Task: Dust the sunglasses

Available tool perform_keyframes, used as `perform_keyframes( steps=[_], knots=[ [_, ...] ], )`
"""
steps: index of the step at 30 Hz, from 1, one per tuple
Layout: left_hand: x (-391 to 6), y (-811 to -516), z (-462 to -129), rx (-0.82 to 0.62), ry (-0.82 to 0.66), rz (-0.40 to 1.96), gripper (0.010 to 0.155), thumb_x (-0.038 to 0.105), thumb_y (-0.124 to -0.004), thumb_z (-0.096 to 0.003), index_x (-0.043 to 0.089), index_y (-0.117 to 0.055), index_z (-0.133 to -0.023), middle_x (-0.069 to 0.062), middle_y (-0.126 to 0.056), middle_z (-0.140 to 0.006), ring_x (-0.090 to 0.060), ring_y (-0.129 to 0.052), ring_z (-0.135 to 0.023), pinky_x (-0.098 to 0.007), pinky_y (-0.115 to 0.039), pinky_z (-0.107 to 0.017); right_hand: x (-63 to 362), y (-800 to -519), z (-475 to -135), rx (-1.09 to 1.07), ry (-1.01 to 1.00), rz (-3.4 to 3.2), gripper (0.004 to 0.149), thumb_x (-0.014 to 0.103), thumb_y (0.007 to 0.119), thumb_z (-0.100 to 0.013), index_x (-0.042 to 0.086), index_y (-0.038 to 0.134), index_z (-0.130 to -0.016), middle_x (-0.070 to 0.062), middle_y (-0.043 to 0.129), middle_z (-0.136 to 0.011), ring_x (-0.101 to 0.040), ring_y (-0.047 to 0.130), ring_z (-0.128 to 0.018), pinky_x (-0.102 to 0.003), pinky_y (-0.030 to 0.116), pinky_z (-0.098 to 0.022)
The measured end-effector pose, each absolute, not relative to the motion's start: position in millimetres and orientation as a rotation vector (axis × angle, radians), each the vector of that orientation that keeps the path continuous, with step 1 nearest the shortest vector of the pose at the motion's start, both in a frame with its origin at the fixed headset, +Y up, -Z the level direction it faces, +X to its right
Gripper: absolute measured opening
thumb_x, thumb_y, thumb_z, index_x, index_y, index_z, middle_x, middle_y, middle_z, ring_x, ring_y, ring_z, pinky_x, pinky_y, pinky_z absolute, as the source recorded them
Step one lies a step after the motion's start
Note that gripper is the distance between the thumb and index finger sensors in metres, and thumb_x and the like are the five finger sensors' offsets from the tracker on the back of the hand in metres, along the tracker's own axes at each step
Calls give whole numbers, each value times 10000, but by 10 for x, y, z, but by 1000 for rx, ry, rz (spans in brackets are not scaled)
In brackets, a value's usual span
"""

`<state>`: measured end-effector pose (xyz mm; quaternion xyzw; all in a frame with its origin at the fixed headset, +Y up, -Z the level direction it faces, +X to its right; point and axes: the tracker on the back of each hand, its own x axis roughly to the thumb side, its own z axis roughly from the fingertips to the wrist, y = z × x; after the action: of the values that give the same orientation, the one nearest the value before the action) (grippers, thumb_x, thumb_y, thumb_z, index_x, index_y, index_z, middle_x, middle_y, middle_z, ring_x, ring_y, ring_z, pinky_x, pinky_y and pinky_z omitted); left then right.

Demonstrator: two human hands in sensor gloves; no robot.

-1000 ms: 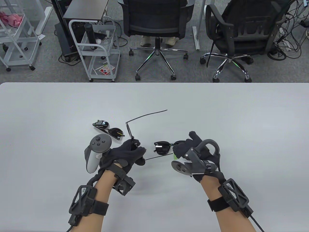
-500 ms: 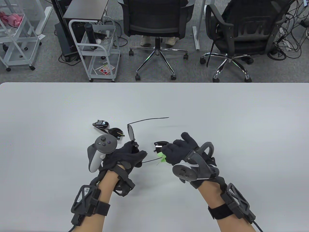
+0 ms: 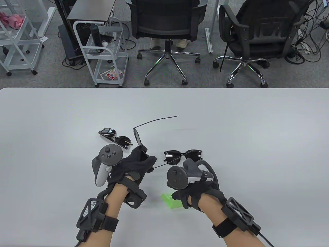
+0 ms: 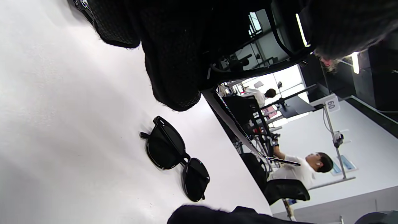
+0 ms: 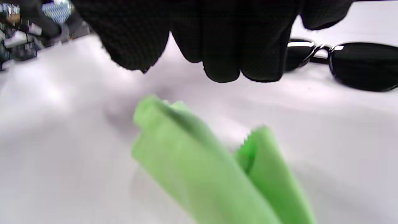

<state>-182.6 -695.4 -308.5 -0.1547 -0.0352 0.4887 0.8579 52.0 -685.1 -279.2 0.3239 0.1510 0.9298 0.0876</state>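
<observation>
Green folded cloth [image 3: 172, 201] lies on white table [image 3: 257, 133] under loosely curled, empty right hand [image 3: 191, 194]; left hand [image 3: 133, 164] fingers pinch thin wire-frame sunglasses [image 3: 138, 136] upright, seemingly presenting lens for wiping.

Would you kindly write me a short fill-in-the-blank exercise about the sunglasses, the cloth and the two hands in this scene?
1. The cloth lying on the table is ____ in colour.
2. The thin wire-framed sunglasses are held up by the ____ hand.
3. Counting all pairs, ____ pairs of sunglasses are in view.
4. The black-framed sunglasses beyond the right hand lie on the ____.

Missing words: green; left; three; table
</observation>
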Motion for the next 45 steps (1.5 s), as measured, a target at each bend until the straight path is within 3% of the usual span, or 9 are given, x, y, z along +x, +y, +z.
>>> perform_keyframes(
  steps=[6,12,19,22,26,29,35,38,45],
  knots=[
    [-1692,-6966,-3050,-375,-154,1067,978,761,-744,-328,191,-471,-1074,14,-773,-963,-130,-1091,-724,-434,-721,-712,751,-6690,-2850,721,-11,2676,498,349,866,-419,105,874,-852,-121,993,-819,-381,1017,-677,-627,700,-564],
    [-1376,-6957,-2947,-453,-298,1012,972,740,-753,-331,224,-426,-1086,12,-742,-994,-162,-1078,-744,-463,-709,-713,654,-6626,-2756,817,-152,2621,506,318,855,-426,95,841,-880,-125,962,-859,-382,998,-717,-625,698,-579],
    [-1385,-6930,-2927,-386,-266,898,960,726,-767,-329,237,-440,-1088,10,-733,-1004,-195,-1062,-742,-495,-696,-707,837,-6475,-2747,739,-438,2605,476,360,848,-432,128,879,-846,-89,1000,-818,-360,1018,-695,-613,713,-581],
    [-1414,-6906,-2943,-311,-258,725,951,728,-766,-330,265,-434,-1092,25,-714,-1015,-196,-1039,-759,-502,-683,-712,996,-6384,-2752,679,-597,2575,519,407,817,-457,137,821,-901,-91,940,-890,-396,899,-832,-621,663,-613],
    [-1387,-6866,-2934,-225,-281,524,938,735,-772,-321,306,-450,-1091,46,-719,-1017,-187,-1030,-773,-503,-682,-717,1193,-6496,-2894,541,-440,2579,794,498,765,-480,85,438,-1074,-230,463,-1125,-540,448,-995,-686,464,-637],
    [-1321,-6864,-2914,-236,-327,507,924,730,-777,-321,338,-447,-1090,60,-702,-1030,-190,-1007,-804,-510,-668,-727,1273,-6694,-3009,449,-221,2450,841,510,731,-489,33,348,-1066,-269,369,-1116,-573,344,-977,-714,384,-617],
    [-1244,-6866,-2880,-255,-362,515,913,704,-785,-330,345,-432,-1091,50,-675,-1045,-203,-973,-833,-524,-653,-732,1203,-6840,-3079,487,80,2215,647,398,732,-497,13,615,-1005,-263,698,-1022,-547,692,-903,-705,530,-595],
    [-1205,-6889,-2866,-279,-384,508,909,698,-788,-332,352,-423,-1089,49,-669,-1048,-204,-961,-846,-529,-651,-731,1059,-6892,-3065,622,229,2094,629,344,741,-493,-7,613,-1000,-280,688,-1021,-559,687,-902,-717,526,-596],
    [-1235,-6881,-2891,-256,-380,519,910,715,-790,-320,365,-440,-1084,59,-691,-1033,-188,-968,-829,-522,-659,-733,1107,-6758,-3062,655,166,2247,602,318,745,-486,-4,645,-984,-268,735,-999,-546,751,-878,-704,574,-590]
  ],
)
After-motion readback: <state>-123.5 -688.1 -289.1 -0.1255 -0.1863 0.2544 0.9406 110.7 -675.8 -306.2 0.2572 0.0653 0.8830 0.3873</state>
